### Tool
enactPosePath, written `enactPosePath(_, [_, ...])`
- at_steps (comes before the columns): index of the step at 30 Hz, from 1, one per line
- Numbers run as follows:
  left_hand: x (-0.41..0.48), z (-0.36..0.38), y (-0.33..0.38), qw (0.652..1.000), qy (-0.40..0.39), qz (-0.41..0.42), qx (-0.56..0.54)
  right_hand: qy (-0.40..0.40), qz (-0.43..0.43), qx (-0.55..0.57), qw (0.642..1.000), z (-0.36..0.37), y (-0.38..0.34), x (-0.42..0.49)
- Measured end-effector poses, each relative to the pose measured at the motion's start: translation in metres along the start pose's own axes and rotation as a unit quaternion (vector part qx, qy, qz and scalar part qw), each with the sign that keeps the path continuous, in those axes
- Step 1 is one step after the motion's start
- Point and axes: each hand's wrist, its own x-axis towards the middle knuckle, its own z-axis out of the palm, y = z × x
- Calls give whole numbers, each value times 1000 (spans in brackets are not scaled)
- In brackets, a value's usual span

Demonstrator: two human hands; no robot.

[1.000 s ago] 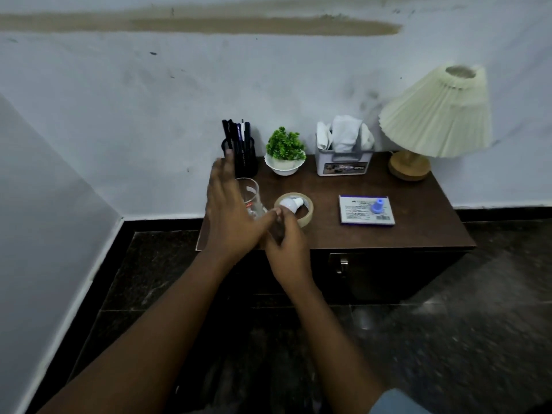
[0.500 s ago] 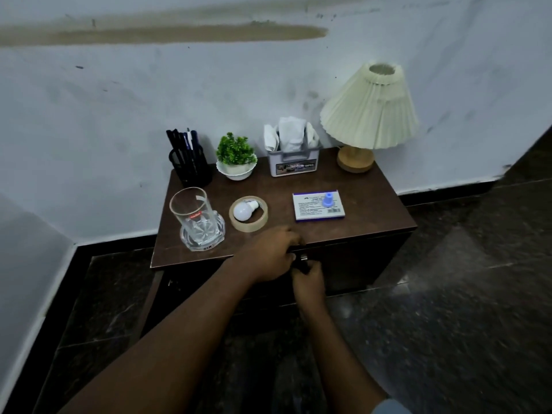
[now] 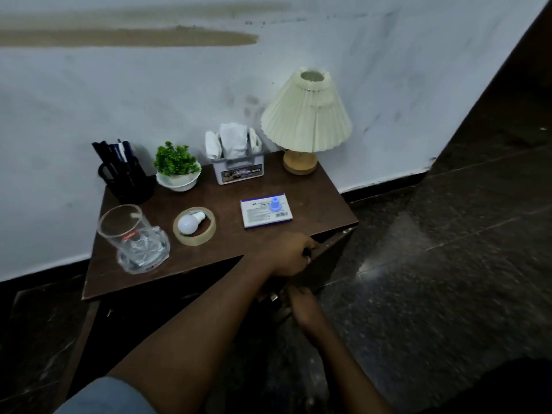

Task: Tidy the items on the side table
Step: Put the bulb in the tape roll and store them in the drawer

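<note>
The dark wooden side table (image 3: pixel 227 201) stands against the wall. On it are a clear glass (image 3: pixel 124 228) standing in a glass dish (image 3: pixel 146 256), a white bulb (image 3: pixel 187 224) lying inside a tape roll (image 3: pixel 195 241), and a flat box (image 3: pixel 258 216) with a blue cap (image 3: pixel 275 204) on top. My left hand (image 3: pixel 288 253) grips the top edge of the cabinet door (image 3: pixel 324 265) at the table's front right, and the door stands ajar. My right hand (image 3: pixel 304 306) is lower, its fingers curled at the door's metal handle (image 3: pixel 273 297).
Along the back stand a black pen holder (image 3: pixel 127 179), a small green plant in a white bowl (image 3: pixel 176 165), a grey tissue holder (image 3: pixel 239 171) and a pleated lamp (image 3: pixel 306 115). Dark polished floor spreads to the right of the table.
Both hands left the bulb and tape roll and dropped to the table's front. The left now grips the door's top edge, the right is at the handle, and the door has come ajar.
</note>
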Motion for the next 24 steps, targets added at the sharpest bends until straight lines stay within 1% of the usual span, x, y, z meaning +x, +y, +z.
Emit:
enactPosePath(2, [12,5,7,1000,-8,-17,-18,10,21,11,1000,-10,3,-5])
enactPosePath(3, [17,8,10,999,-12,-31,-29,24,35,-2,999,-17,7,-8])
enactPosePath(6, [27,16,21,991,-29,-67,-114,43,89,-13,995,-36,25,-17])
enactPosePath(8, [31,18,25,986,-40,-77,-139,91,113,40,989,-49,24,-25])
enactPosePath(9, [34,19,27,986,-48,-82,-139,132,111,62,983,-55,20,-29])
enactPosePath(10, [36,19,30,985,-60,-88,-139,162,92,68,980,-60,16,-29])
enactPosePath(11, [38,19,32,982,-77,-95,-142,175,58,75,980,-64,11,-29])
enactPosePath(13, [39,20,36,982,-90,-101,-128,153,-14,120,981,-65,-2,-27])
enactPosePath(15, [37,19,34,986,-69,-93,-122,129,-50,159,978,-60,-14,-21])
enactPosePath(19, [32,17,15,982,-41,-93,-158,120,-65,201,970,-49,-33,-11])
enactPosePath(22, [33,23,8,977,-47,-94,-185,138,-69,202,967,-48,-41,-8])
enactPosePath(24, [36,25,7,978,-39,-92,-182,141,-52,192,970,-50,-46,-6])
